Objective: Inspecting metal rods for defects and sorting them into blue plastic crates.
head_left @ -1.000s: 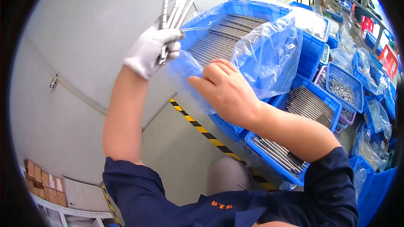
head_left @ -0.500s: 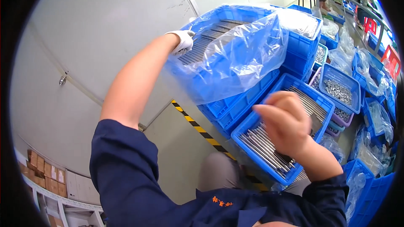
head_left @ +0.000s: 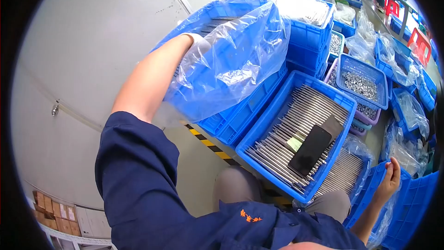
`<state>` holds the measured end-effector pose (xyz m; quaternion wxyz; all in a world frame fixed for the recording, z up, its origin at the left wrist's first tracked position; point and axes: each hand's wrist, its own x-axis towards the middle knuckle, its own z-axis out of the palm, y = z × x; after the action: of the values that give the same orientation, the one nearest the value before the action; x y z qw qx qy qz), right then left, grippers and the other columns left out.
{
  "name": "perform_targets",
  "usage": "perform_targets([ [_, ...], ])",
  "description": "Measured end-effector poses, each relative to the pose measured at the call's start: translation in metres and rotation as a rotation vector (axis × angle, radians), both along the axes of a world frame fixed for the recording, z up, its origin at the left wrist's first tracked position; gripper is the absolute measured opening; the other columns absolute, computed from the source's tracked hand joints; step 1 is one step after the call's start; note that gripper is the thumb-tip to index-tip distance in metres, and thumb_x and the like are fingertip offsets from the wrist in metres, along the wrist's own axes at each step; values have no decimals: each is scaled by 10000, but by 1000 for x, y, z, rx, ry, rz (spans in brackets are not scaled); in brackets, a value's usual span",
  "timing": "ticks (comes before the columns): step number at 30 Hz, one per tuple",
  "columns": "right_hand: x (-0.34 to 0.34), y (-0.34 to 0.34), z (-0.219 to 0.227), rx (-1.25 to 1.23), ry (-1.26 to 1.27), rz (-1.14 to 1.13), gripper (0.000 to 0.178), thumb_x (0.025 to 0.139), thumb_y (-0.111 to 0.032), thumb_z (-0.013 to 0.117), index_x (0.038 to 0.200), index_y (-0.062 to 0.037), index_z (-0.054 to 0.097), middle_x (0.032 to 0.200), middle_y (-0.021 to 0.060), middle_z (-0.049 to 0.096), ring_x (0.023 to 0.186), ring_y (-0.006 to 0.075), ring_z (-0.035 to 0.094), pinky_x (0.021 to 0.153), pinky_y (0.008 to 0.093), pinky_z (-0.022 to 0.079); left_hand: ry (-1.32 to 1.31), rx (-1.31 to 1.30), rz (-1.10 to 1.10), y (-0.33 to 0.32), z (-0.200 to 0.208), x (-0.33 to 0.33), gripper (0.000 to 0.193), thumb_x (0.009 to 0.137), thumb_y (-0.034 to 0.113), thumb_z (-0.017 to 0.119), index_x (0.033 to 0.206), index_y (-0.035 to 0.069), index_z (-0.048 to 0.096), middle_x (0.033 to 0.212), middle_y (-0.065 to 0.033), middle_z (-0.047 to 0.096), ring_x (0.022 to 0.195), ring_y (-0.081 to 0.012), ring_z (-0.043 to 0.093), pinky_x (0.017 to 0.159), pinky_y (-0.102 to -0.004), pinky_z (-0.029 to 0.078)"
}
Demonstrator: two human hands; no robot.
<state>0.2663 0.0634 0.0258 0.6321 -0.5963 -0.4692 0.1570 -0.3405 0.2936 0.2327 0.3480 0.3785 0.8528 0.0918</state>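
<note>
My left hand (head_left: 200, 45), in a white glove, reaches into a blue crate (head_left: 249, 3) lined with clear plastic. Grey metal rods (head_left: 215, 24) lie in rows inside it. The plastic bag (head_left: 231, 65) drapes over the hand and its fingers are hidden. My right hand (head_left: 391, 180) is bare and raised at the far right, fingers bent together with nothing visible in them. Between my arms stands a second blue crate (head_left: 273, 176) holding rows of thin metal rods (head_left: 307, 106). On those rods rest a black smartphone (head_left: 311, 150), a dark flat piece (head_left: 332, 127) and a pale green paper (head_left: 294, 143).
Baskets of small metal parts (head_left: 360, 85) are stacked to the right. Another crate of rods (head_left: 342, 171) stands low beside my knee. Blue crates with loose plastic (head_left: 411, 125) crowd the right side. Yellow-black floor tape (head_left: 210, 145) runs by the crates; a pale wall (head_left: 92, 55) is at left.
My right hand has swung from above the rod crate out to the far right, uncovering the phone. My left hand has gone under the plastic. The view has shifted a little.
</note>
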Motion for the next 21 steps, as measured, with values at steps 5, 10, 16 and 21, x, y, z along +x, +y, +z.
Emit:
perform_targets([
  [5,-4,-9,10,-27,5,11,210,911,-96,484,1050,11,600,886,29,581,815,82,526,763,220,432,-33,192,-54,-21,27,10,244,760,233,580,915,48,614,781,-83,598,664,-165,559,590,-302,461],
  [10,-50,2,46,10,-73,133,190,906,-88,486,1027,-5,607,850,17,559,790,75,508,732,204,409,274,549,-182,-86,92,-11,392,800,256,589,1141,69,533,983,-94,598,802,-158,570,703,-273,474],
  [16,-140,26,117,114,-172,379,156,883,-50,491,982,-4,603,842,18,545,761,76,494,711,193,390,174,908,-492,-171,69,-28,408,841,275,598,1165,35,536,1040,-69,606,952,-156,549,848,-286,438],
  [21,-255,69,214,315,-529,532,157,831,-46,519,939,22,612,827,60,591,792,104,539,716,226,416,93,1305,-740,-217,13,12,349,832,320,600,1019,26,615,909,-137,636,857,-250,605,777,-327,462],
])
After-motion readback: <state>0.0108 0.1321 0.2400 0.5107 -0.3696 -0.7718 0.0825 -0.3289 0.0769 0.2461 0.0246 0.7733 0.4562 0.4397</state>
